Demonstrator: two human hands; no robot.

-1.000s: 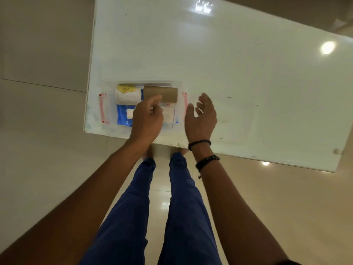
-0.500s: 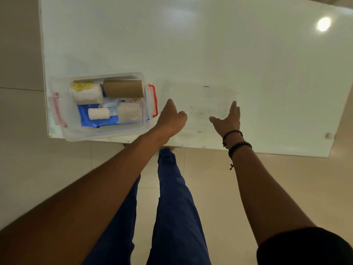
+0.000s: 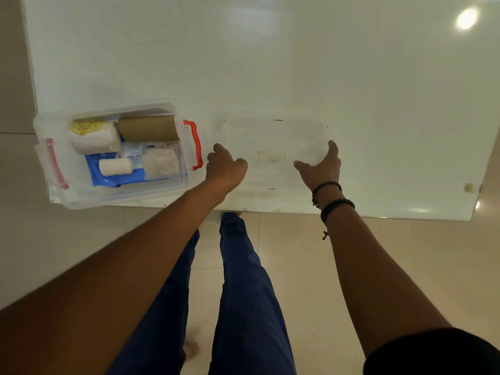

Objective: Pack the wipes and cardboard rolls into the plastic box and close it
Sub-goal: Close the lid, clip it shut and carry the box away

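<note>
The clear plastic box (image 3: 123, 197) sits at the table's near left corner, its top uncovered. Inside lie a brown cardboard roll (image 3: 148, 128), a white bundle with a yellow label (image 3: 93, 138), a blue wipes pack (image 3: 119, 176), a small white roll (image 3: 115, 167) and a white wad (image 3: 161, 162). The box's clear lid (image 3: 273, 136) lies flat on the table to its right. My left hand (image 3: 226, 166) curls at the lid's left edge. My right hand (image 3: 320, 165) is spread at its right near corner.
A red latch (image 3: 195, 144) hangs on the box's right end and a pink one (image 3: 55, 163) on its left. The white table (image 3: 270, 63) ends just before my legs; the box overhangs the near edge slightly. A small mark (image 3: 469, 187) sits at the right corner.
Both hands left the box and moved right to the lid's two ends. The cardboard roll stays in the box. The camera view shifted right.
</note>
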